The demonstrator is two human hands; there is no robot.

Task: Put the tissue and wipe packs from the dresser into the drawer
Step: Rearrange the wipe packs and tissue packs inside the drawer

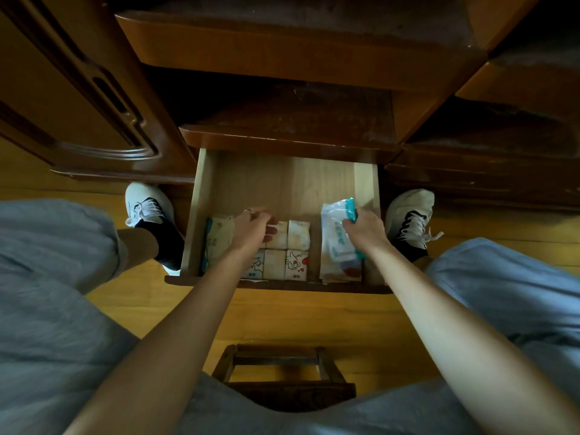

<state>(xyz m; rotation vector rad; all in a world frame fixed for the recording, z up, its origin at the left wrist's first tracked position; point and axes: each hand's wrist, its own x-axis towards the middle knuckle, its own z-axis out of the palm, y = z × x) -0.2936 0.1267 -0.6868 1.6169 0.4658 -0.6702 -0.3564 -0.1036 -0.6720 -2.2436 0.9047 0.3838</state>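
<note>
A wooden stool (284,376) is straddled, so both arms reach straight down into the open drawer (201,196). Small tissue packs (287,252) are ranked tightly along the drawer's near edge, probably so that the far half is kept free. The left hand (252,226) is laid over the row's far packs with fingers curled, apparently squaring them up; whether one is actually gripped cannot be told. A wipe pack (339,227) is gripped at its far end by the right hand (365,229) and held tilted over flatter packs (340,266) at the right side, seemingly to be stacked there. The dresser (282,45) shelves beyond show no packs.
</note>
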